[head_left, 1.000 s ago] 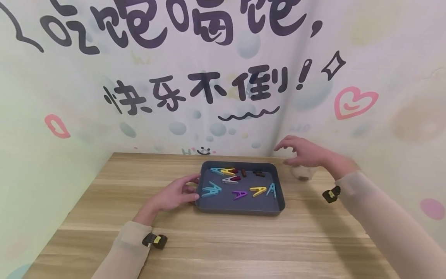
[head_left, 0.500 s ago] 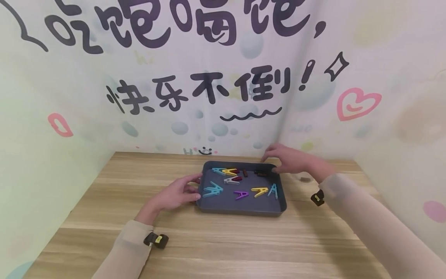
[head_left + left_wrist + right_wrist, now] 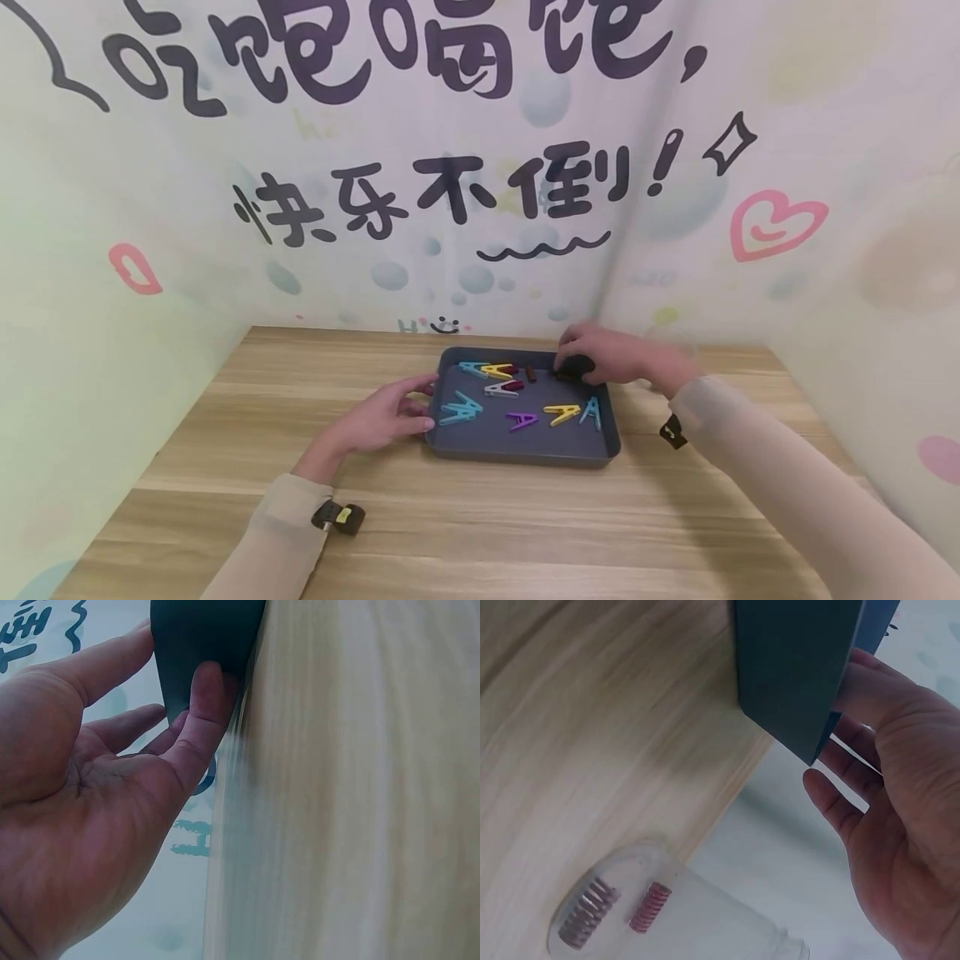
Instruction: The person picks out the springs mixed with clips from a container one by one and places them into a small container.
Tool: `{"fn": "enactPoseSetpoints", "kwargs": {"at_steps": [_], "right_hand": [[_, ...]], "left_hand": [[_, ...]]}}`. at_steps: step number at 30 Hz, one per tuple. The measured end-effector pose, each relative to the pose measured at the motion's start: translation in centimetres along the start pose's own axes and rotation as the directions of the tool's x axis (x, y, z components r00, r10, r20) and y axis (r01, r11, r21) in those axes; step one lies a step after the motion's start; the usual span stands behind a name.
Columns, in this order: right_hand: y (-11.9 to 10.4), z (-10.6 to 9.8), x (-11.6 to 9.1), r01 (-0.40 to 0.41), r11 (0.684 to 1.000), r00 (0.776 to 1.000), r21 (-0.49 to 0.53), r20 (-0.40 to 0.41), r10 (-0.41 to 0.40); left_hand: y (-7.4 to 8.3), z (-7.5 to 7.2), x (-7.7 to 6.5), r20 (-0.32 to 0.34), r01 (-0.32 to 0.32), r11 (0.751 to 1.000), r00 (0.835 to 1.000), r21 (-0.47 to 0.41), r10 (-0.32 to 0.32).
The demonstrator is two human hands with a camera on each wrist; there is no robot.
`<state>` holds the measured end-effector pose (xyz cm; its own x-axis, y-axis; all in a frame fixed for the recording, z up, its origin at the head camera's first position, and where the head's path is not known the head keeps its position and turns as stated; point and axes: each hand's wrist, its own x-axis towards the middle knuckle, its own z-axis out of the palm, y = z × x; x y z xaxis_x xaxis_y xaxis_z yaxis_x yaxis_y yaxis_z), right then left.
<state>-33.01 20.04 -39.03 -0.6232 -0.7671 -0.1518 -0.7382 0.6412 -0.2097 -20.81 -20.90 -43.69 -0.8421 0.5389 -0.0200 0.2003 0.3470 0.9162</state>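
A dark blue-grey tray point(image 3: 525, 460) sits on the wooden table. Inside are light blue, yellow, white and purple clothespins point(image 3: 522, 420), plus small dark red springs point(image 3: 530, 373). My left hand point(image 3: 382, 414) rests its fingertips along the tray's left wall; the left wrist view shows a finger point(image 3: 206, 697) lying against the outside. Over the back right corner, my right hand point(image 3: 609, 354) reaches down with fingers and thumb apart around dark springs point(image 3: 562, 375). In the right wrist view the tray wall point(image 3: 795, 667) hides its foremost fingertips, while other fingers stay outside.
A clear bottle point(image 3: 720, 907) with springs inside stands right of the tray, partly behind my right forearm in the head view. A printed backdrop point(image 3: 420, 275) rises at the table's back edge.
My right hand has moved left and down from above the bottle into the tray's back right corner. The left hand has kept its place at the tray's left side.
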Motion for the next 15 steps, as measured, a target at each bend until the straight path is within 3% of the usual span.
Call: {"fn": "enactPoseSetpoints", "kwargs": {"at_steps": [8,15], "right_hand": [[0.3,0.9,0.6,0.061,0.997,0.998,-0.053,0.004,-0.061],[0.2,1.3,1.1,0.063,0.995,0.998,-0.077,0.017,-0.062]], "left_hand": [[-0.1,0.0,0.0,0.000,0.001,1.000,1.000,0.009,-0.001],[-0.1,0.0,0.0,-0.004,0.002,1.000,1.000,0.014,-0.002]]}}
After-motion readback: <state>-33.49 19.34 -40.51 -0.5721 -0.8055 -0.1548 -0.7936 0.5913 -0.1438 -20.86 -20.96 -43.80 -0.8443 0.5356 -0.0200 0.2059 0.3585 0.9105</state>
